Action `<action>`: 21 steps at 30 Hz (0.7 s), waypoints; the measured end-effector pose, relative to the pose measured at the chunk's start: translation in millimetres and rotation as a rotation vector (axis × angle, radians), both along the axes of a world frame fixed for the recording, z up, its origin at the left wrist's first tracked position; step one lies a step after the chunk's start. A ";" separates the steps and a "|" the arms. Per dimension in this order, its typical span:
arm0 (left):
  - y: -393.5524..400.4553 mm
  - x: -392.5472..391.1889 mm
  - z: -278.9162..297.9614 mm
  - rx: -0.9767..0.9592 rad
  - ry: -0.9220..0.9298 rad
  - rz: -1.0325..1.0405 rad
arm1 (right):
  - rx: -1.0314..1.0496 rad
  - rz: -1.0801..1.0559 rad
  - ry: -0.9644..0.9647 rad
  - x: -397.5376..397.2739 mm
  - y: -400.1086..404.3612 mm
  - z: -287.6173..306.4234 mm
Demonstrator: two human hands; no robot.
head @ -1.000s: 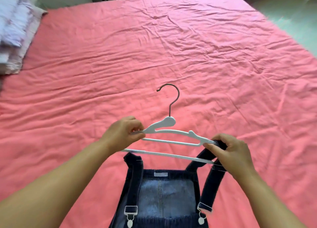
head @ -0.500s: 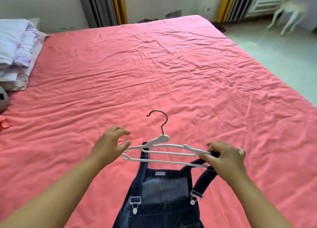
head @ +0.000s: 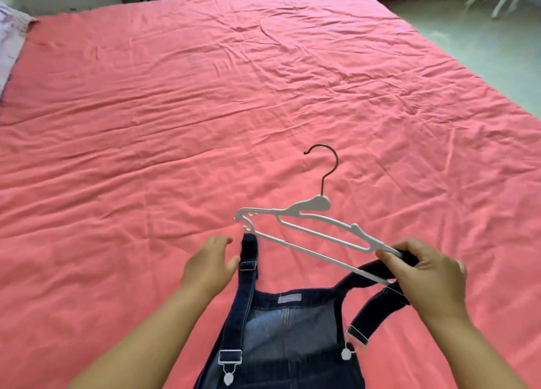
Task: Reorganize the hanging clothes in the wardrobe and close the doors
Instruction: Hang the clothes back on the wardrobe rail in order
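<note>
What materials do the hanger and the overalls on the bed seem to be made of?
Hanger: body looks like matte white moulded plastic, thin with shaped notches; its hook looks like dark metal wire, thin and evenly bent.
Overalls: apparently dark blue denim, with a faded paler panel and visible seams; the strap clips look like pale metal or plastic, unclear which.

One head-worn wide-angle view looks forward and steeply down from the person's own standpoint, close above both forearms, across the wrinkled pink-sheeted bed [head: 205,110] towards the far wall
</note>
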State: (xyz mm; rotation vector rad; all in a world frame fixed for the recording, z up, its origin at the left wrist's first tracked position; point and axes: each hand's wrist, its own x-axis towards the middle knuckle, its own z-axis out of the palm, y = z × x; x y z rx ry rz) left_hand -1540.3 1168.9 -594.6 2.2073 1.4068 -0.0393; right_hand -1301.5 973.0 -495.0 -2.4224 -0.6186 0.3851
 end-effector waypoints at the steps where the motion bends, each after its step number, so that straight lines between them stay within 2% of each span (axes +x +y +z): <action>1: 1.7 6.5 -11.8 -0.015 0.057 0.016 | -0.013 -0.008 -0.007 2.0 1.3 -5.3; 6: 3.6 42.1 -63.8 -0.085 0.194 0.126 | 0.031 -0.013 0.003 11.0 5.7 -31.1; 9: 3.6 52.6 -76.8 -0.068 0.153 0.264 | 0.057 -0.036 0.026 16.7 5.0 -38.2; 14: 15.2 48.8 -69.9 -0.123 -0.093 0.466 | 0.061 -0.059 0.071 18.7 1.3 -36.3; 18: 22.5 33.5 -45.6 -0.332 -0.593 0.644 | 0.067 -0.040 0.063 13.6 -1.8 -21.7; 21: 26.8 14.2 -15.8 -0.321 -0.746 0.657 | 0.091 0.007 0.072 5.0 -4.8 -4.3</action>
